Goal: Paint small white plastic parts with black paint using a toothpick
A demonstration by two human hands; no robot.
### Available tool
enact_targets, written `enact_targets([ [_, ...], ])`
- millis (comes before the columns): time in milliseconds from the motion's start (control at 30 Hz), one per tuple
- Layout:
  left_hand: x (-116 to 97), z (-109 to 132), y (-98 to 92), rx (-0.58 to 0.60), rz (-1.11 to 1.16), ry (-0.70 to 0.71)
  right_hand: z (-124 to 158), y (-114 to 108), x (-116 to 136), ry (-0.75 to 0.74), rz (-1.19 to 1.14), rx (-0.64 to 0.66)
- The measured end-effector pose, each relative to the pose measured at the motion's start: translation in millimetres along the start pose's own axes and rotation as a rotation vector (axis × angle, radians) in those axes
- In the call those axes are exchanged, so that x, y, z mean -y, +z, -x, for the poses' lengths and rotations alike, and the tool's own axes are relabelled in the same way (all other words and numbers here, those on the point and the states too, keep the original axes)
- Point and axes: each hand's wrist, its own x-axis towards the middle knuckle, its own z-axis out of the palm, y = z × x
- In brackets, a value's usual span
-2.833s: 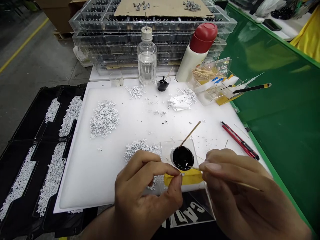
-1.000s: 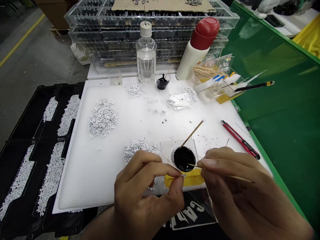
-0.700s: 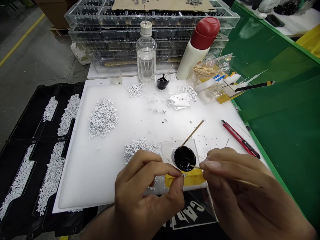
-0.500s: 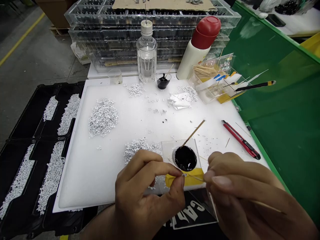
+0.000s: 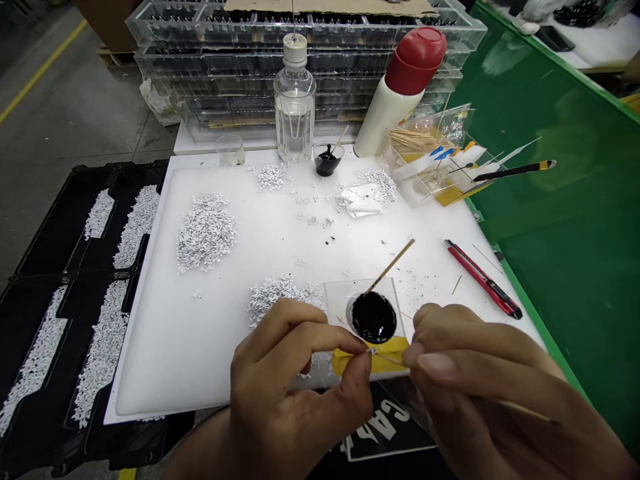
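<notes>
**Operator's body, head view: bare hands**
Left hand (image 5: 295, 393) and right hand (image 5: 480, 393) ungloved; left forearm (image 5: 200, 450) uncovered to frame edge; fingernails (image 5: 434, 364) smooth, rounded.

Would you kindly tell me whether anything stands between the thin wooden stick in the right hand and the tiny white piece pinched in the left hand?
Nothing visible does: the tip of the thin wooden stick in the right hand reaches the tiny white piece pinched in the left hand, just below the round pool of black paste.
</notes>
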Motion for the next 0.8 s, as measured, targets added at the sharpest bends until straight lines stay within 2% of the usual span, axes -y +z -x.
enact_targets([
  [133,0,-1,2.4,0.0,-0.011,0.006,-3,-1,1,-0.014,0.032,0.016],
  [367,-1,-1,0.4,0.008,-0.007,0.005,-28,-5,7,-0.084,-0.011,-0.017],
  [633,-1,-1,0.4,0.015,-0.007,0.0,3,-6,-3,0.051,0.014,0.019],
  [800,-1,1,3.2,-0.001,-0.026,0.005,3,-16,-10,0.072,0.042,0.021],
])
